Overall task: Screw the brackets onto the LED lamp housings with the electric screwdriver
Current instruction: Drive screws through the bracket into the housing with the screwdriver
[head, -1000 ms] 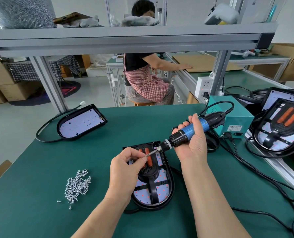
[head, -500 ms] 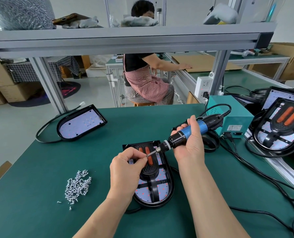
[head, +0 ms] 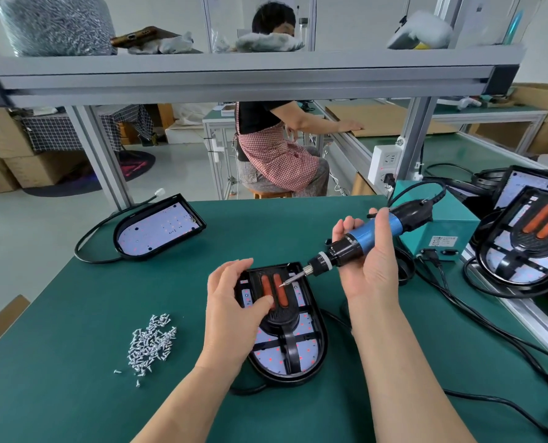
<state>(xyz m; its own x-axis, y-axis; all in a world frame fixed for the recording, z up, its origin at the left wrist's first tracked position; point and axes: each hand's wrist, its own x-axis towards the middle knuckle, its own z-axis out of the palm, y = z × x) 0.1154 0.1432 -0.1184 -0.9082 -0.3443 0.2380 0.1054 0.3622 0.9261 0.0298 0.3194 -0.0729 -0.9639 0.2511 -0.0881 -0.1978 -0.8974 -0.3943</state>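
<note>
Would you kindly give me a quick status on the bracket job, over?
Left hand rests on lamp housing. Right hand grips electric screwdriver, bit poised over bracket. Nothing in the way.

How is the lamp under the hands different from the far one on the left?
The near lamp has a black bracket with two orange strips on its board; the far lamp shows a bare board. The left hand rests on the near lamp; nothing touches the far lamp. Both have black housings, white boards and a black cable.
</note>
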